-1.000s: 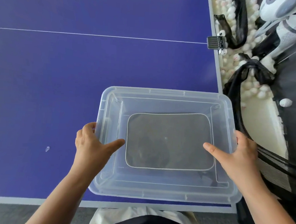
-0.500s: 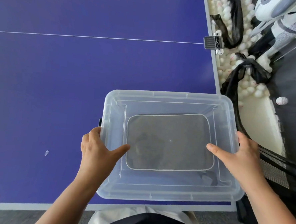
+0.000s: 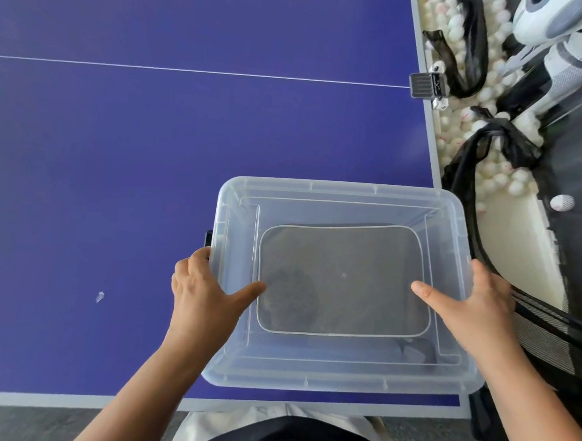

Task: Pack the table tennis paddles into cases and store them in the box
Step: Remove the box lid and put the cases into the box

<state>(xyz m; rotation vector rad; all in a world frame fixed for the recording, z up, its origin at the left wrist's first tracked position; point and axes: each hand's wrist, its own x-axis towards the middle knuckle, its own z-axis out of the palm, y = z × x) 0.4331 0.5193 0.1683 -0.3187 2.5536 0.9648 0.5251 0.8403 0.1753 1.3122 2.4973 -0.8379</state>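
at the bottom edge a pale garment and a dark shape are cut off by the frame. both forearms reach up from there to a clear plastic box (image 3: 334, 376), lid on, sitting at the near right corner of the blue table (image 3: 151, 143). the left hand (image 3: 203, 293) grasps the box's left rim: thumb laid flat on the lid, fingers curled over the side, their tips hidden behind the edge. the right hand (image 3: 475, 310) grips the right rim the same way, thumb on top, fingers out of sight below. through the hazy lid a dark grey paddle case (image 3: 344, 278) with pale piping lies flat on the box floor; a darker rounded patch shows at its near left, too blurred to identify. a small black catch (image 3: 209, 237) peeks out by the left rim. beyond the table's right edge, white balls (image 3: 490, 171) and black netting (image 3: 470, 170) lie heaped.
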